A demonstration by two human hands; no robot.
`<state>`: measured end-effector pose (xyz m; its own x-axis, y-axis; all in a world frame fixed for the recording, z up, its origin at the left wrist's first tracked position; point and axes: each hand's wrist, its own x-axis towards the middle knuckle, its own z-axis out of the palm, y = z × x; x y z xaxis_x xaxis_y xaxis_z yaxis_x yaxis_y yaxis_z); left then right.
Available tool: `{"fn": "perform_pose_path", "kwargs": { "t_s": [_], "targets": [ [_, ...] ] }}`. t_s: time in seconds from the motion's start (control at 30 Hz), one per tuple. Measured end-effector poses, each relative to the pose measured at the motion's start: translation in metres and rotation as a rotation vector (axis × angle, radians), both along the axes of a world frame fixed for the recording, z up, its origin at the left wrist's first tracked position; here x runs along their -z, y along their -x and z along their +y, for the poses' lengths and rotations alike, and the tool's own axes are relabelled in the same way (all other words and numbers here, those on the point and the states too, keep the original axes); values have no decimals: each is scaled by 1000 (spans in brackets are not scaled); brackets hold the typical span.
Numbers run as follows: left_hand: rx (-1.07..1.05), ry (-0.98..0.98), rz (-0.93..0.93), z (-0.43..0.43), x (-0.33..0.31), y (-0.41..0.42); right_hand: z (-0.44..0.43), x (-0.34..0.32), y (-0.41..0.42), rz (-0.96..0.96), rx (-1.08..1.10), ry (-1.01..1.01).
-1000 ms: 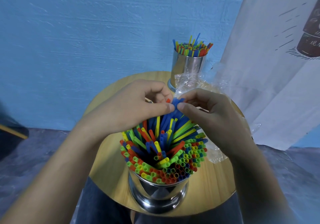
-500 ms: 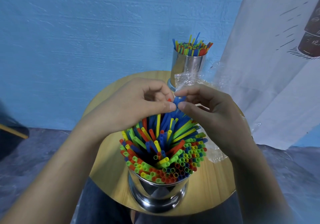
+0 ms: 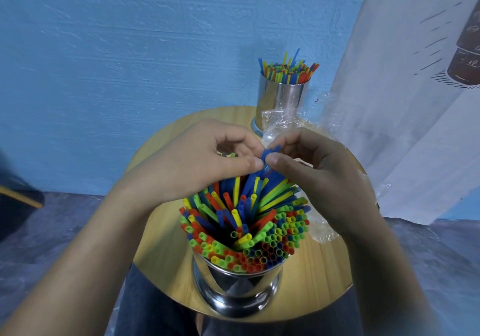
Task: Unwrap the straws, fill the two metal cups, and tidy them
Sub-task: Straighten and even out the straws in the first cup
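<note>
Right now both hands meet over the near shiny metal cup (image 3: 233, 289), which stands at the front edge of the round wooden worktop (image 3: 161, 232) and is packed with red, yellow, green and blue plastic straws (image 3: 246, 221). The left hand (image 3: 205, 161) has thumb and forefinger closed in a pinch on the tips of a few tall blue straws (image 3: 267, 154) that lean away from the person and rise above the rest; its other fingers curl loosely. The right hand (image 3: 324, 177) pinches the same tips from the other side, its thumb almost touching the left thumb.

Gripping from both sides probably lets the person steer the leaning straws upright or press them level without upsetting the bundle. This looks like tidying rather than filling.

The far shiny metal cup (image 3: 283, 99) stands upright at the back of the worktop, with its thin coloured straws (image 3: 288, 69) poking up unevenly. Just beside it, and running on behind the right hand, lies the crumpled clear plastic wrapper (image 3: 285, 120). No straws show inside it, which suggests the unwrapping is done. A white printed cloth (image 3: 402, 102) hangs at the right against the blue wall (image 3: 130, 50).
</note>
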<state>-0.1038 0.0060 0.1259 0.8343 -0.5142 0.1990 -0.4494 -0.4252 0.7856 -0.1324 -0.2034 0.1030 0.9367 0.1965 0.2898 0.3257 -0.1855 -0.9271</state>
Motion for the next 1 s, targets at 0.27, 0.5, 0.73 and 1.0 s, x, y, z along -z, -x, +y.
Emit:
{"fn": "perform_pose_path", "kwargs": {
  "t_s": [0.27, 0.5, 0.73, 1.0],
  "targets": [
    [-37, -25, -14, -3, 1, 0, 2, 0, 2, -44, 52, -34],
    [-5, -90, -7, -6, -7, 1, -2, -2, -3, -87, 73, -165],
    [-33, 31, -102, -15, -11, 3, 3, -2, -1, -160, 103, -154],
    [-299, 746, -100, -1, -23, -6, 1, 3, 7, -49, 68, -10]
  ]
}}
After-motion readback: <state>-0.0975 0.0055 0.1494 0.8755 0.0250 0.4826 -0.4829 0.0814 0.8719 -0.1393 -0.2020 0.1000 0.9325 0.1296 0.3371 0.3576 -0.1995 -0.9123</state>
